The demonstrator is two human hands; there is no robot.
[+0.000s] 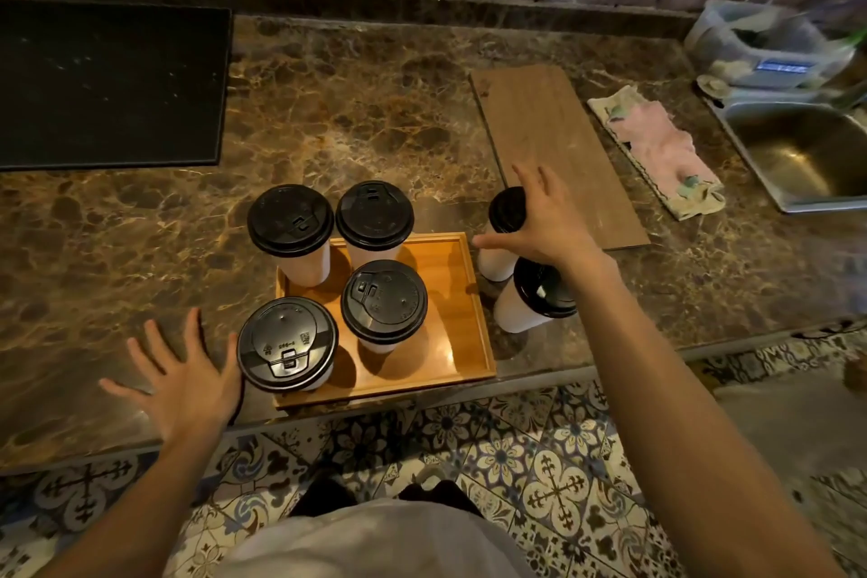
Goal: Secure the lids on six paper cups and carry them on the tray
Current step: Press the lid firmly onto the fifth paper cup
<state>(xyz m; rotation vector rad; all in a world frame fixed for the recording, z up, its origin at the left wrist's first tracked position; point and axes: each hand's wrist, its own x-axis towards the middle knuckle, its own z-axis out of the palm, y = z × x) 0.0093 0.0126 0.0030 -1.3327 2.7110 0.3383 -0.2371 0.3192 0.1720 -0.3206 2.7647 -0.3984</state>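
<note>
A wooden tray (474,324) lies at the counter's front edge and holds several white paper cups with black lids, such as the front left cup (287,344) and the middle cup (384,300). To the right of the tray, two more lidded cups stand on the counter: the far cup (504,221) and the near cup (535,296). My right hand (546,223) hovers over these two with its fingers spread, holding nothing. My left hand (187,371) is spread flat just left of the front left cup, its thumb beside the lid.
A wooden board (553,141) lies behind the two loose cups. A cloth (657,141) and a steel sink (807,155) are to the right. A black mat (108,85) covers the far left. A brick wall stands behind.
</note>
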